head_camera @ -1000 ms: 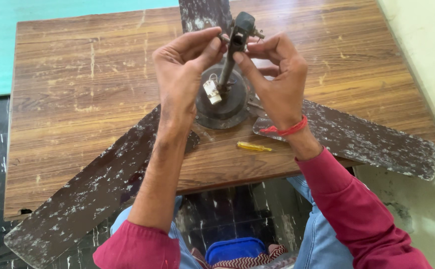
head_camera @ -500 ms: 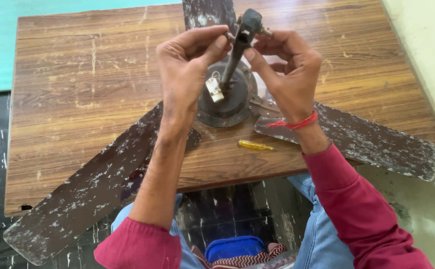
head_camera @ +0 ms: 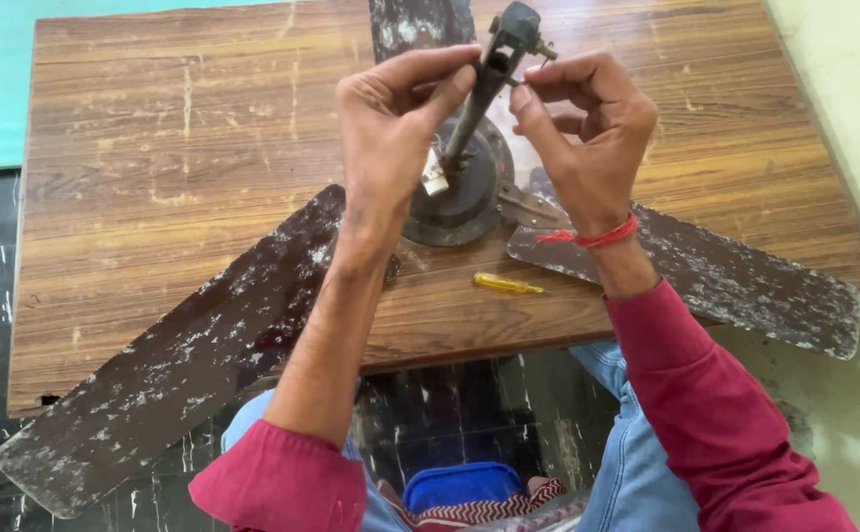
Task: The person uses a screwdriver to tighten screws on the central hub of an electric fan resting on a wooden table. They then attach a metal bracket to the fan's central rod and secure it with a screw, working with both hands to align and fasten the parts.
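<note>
Left hand (head_camera: pixel 391 128) pinches your fan rod (head_camera: pixel 479 94) steady; right hand (head_camera: pixel 588 128), at three o'clock, seemingly grips its top bolt (head_camera: pixel 545 49).

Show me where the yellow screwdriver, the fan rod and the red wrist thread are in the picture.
yellow screwdriver (head_camera: pixel 509 285): head view, middle of its handle.
fan rod (head_camera: pixel 472 110): head view, middle of the dark shaft between the hands.
red wrist thread (head_camera: pixel 593 237): head view, the band on the right wrist.

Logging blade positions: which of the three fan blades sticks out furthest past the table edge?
The left blade: its tip hangs well off the table's near edge. The right blade barely overhangs; the far blade lies over the tabletop.
</note>
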